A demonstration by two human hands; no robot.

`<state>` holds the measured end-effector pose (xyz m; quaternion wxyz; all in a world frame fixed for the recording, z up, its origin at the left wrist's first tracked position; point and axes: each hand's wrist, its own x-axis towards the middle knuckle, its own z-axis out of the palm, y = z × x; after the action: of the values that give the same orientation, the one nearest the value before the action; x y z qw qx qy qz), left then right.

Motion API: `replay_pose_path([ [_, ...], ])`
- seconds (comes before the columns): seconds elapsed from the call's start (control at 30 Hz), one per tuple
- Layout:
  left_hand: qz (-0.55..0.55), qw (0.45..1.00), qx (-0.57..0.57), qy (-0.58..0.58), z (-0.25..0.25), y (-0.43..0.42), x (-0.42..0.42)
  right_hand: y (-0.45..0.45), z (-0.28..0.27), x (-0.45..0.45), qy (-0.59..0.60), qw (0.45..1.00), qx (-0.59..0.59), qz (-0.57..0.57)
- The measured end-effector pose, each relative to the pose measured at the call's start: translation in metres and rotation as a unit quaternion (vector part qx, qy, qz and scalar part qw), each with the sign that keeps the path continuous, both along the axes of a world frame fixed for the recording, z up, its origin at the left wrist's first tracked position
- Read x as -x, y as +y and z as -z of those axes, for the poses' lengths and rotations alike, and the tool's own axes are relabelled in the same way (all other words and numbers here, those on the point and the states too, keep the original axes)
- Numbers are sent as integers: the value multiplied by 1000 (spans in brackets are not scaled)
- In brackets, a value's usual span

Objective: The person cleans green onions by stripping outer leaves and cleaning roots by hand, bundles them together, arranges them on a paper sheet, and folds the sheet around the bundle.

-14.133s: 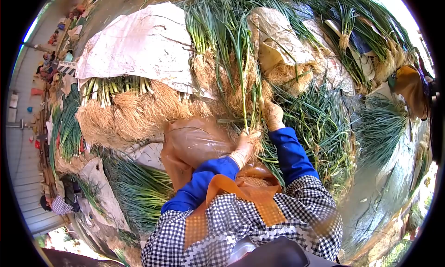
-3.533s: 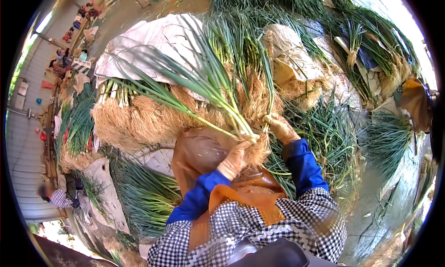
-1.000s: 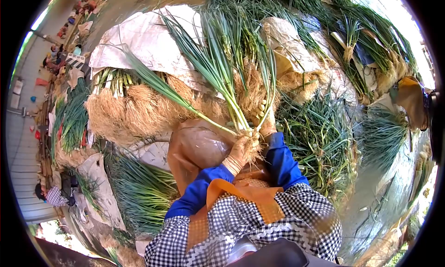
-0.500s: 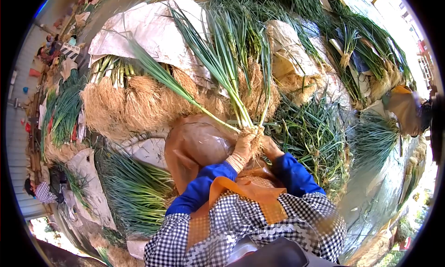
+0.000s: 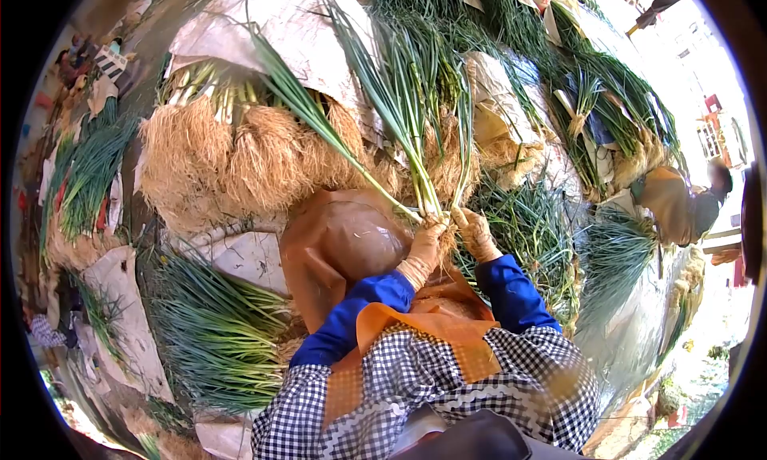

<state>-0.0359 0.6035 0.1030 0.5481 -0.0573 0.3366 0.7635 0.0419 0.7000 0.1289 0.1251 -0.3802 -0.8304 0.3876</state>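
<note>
My left hand (image 5: pixel 426 242) is closed around the root ends of a few long green onions (image 5: pixel 419 168). Their white stems and green leaves fan out away from me, one of them leaning far to the left. Just to the right, my right hand (image 5: pixel 477 234) has its fingers pinched at the base of a thinner green onion stalk (image 5: pixel 463 152). Pale stringy roots (image 5: pixel 449 240) hang between both hands. Beneath my forearms lies a brown plastic apron (image 5: pixel 351 240) over my knees.
Bundles of rooted green onions (image 5: pixel 188 152) lie ahead, partly under a white sack (image 5: pixel 272 32). Another pile (image 5: pixel 216 332) is at my left, and loose green leaves (image 5: pixel 531 236) heap at my right. A person (image 5: pixel 679 204) is bent over at the far right.
My right hand has shifted slightly up and right, its fingers now showing beside the left hand. My left hand still grips the green onions. The camera view has turned a little.
</note>
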Motion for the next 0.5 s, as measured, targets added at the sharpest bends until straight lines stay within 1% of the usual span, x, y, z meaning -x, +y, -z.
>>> replay_pose_path([
  [0.03,4,1000,3,31,10,2,1,-3,-11,-4,-107,983,-149,-26],
  [0.07,14,995,17,98,34,6,-1,-15,-33,2,-44,960,-275,-42],
  [0.1,15,995,14,96,30,5,-1,-22,-44,0,-22,966,-250,-59],
  [0.17,45,999,7,-1,23,2,8,-37,-77,-17,11,969,-145,-199],
  [0.2,33,999,1,-17,19,1,16,-41,-76,-35,-47,971,-49,-230],
  [0.23,54,998,9,-7,15,-2,22,-41,-73,-51,-142,944,-54,-292],
  [0.3,43,999,5,27,5,-4,20,-23,-82,-81,-278,913,-11,-299],
  [0.33,50,998,-30,-8,3,-3,19,-12,-79,-89,-276,914,-15,-297],
  [0.37,58,995,-63,-43,7,-4,16,0,-71,-94,-309,914,-104,-240],
  [0.4,67,996,-52,1,2,-4,14,5,-84,-80,-339,903,-192,-183],
  [0.43,65,997,-51,-1,2,-4,12,4,-87,-60,-215,968,-71,-105],
  [0.47,95,994,-50,16,11,-6,6,-4,-94,-36,-113,987,-82,-77],
  [0.5,121,990,-55,40,14,-4,6,-5,-89,-17,-108,985,-104,-83],
])
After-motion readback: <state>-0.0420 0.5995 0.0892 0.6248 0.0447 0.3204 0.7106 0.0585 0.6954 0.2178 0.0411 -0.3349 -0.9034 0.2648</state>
